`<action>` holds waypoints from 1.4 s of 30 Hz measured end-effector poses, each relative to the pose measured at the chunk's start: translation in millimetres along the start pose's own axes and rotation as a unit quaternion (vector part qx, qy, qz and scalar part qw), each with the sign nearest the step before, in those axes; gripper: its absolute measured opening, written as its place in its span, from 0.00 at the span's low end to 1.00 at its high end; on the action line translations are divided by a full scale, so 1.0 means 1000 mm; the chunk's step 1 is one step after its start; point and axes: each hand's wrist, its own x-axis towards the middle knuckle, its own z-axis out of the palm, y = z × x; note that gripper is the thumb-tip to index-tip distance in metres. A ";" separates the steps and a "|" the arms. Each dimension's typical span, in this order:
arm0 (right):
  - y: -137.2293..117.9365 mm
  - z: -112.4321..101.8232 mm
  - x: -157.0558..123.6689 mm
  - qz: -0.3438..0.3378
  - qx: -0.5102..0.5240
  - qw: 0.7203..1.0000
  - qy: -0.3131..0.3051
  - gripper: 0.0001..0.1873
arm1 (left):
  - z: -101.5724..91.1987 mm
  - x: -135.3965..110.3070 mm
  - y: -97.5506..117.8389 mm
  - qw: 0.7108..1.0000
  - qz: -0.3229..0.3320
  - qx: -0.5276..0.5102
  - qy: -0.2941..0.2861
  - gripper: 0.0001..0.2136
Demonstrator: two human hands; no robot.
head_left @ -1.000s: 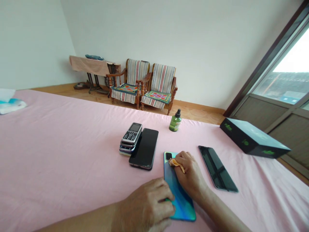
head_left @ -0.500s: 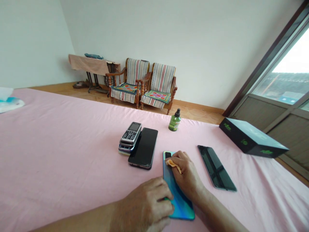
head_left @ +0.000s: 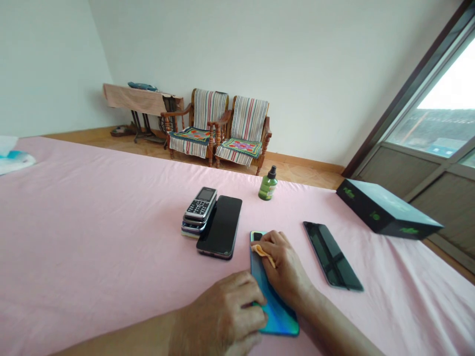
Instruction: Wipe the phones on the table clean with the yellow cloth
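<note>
While both hands are at work on one item, the rest of the lot lies around them. Blue phone (head_left: pixel 278 314): glossy, back upward, on the pink sheet (head_left: pixel 111 232), under the right hand and against the fingers of the left. Dark camera block (head_left: pixel 257 236): at the phone's far end, just beyond the right fingertips. Right hand (head_left: pixel 284 267): fingers closed on a folded yellow cloth (head_left: pixel 264 254), pressing it to the phone's back just below the camera block. Left hand (head_left: pixel 233 309): grasping the phone's near left edge, fingers bent over it; thumb hidden.

Black phone (head_left: pixel 220 227): screen upward, beyond the left hand and to the left of the right hand. Stack of phones (head_left: pixel 195 227): just beside the black phone, on its left, farther out from the left hand; silver-and-black keypad phone (head_left: pixel 201 203) on top. Dark phone (head_left: pixel 333 254): screen upward, slanting, near the right hand on its right; window-like reflection on the glass. Green bottle (head_left: pixel 267 189): upright, black top, well beyond the right hand. Black box (head_left: pixel 386 210): green markings, pale upper face, far to the right of the right hand. Two wooden armchairs (head_left: pixel 245 131): striped covers, patterned seat mats, past the sheet's far edge, well beyond both hands.
</note>
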 end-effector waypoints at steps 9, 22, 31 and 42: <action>0.020 -0.008 -0.001 0.033 -0.016 0.999 0.027 0.13 | -0.001 -0.001 0.000 1.000 0.010 -0.004 0.005 0.03; 0.016 -0.014 -0.003 0.041 0.013 0.999 0.004 0.10 | 0.002 -0.001 -0.002 1.000 0.014 -0.001 0.012 0.04; 0.017 -0.005 -0.005 0.056 -0.011 0.997 0.057 0.08 | 0.000 0.000 -0.002 1.000 0.008 0.005 -0.004 0.02; 0.016 -0.016 -0.006 0.051 0.036 0.997 0.035 0.10 | 0.003 -0.001 -0.004 1.000 0.016 0.003 0.006 0.02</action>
